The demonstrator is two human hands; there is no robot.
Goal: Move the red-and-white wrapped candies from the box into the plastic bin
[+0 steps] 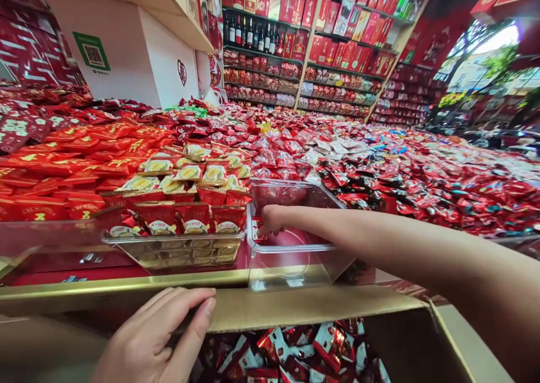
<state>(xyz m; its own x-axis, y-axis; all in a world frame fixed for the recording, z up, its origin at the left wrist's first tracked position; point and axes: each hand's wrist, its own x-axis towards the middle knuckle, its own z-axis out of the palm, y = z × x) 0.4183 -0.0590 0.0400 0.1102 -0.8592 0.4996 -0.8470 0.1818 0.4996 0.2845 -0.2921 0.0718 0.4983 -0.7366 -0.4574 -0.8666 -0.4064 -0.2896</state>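
Observation:
My right hand (274, 220) reaches down into a clear plastic bin (295, 248). Its fingers are curled at the bin's left wall, closed on a small red and white wrapped candy (258, 229) that is partly hidden. The rest of the bin's floor shows bare. Below, my left hand (164, 338) has thumb and fingers closed on the flap of a cardboard box (312, 310). Inside that box lie many red and white wrapped candies (291, 349).
Left of the bin, a clear bin holds stacked durian-picture packets (194, 220). Orange-red packets (84, 158) lie further left, black and red ones (371, 186) to the right. Behind stand a white pillar (113, 51) and shelves (295, 40) of red boxes and bottles.

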